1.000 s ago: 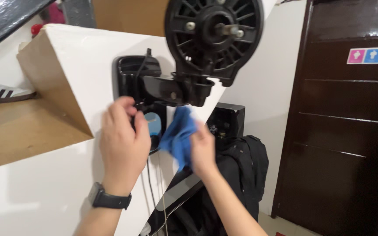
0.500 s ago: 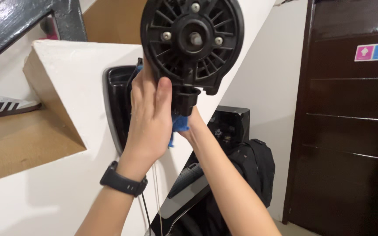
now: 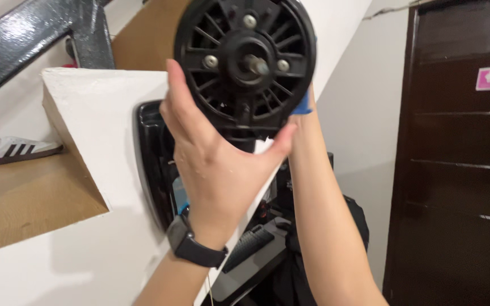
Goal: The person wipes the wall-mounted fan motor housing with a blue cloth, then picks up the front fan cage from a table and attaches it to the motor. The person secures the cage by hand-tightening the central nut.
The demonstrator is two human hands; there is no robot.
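At the top centre of the frame sits a black spoked wheel (image 3: pixel 245 62) with a metal axle stub. The left hand (image 3: pixel 216 170) cups its lower left edge, palm and thumb pressed on the rim, grip closed around it. The right hand (image 3: pixel 303 116) is mostly hidden behind the wheel, clenched on a blue cloth (image 3: pixel 303 105). A white sneaker (image 3: pixel 12 150) rests on the wooden stair at left.

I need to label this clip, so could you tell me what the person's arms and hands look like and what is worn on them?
Both forearms are bare, with no sleeves and no gloves. The left hand has a black band, like a watch or tracker, around its wrist. No rings show on its fingers. The right hand is mostly hidden, and its forearm carries nothing.
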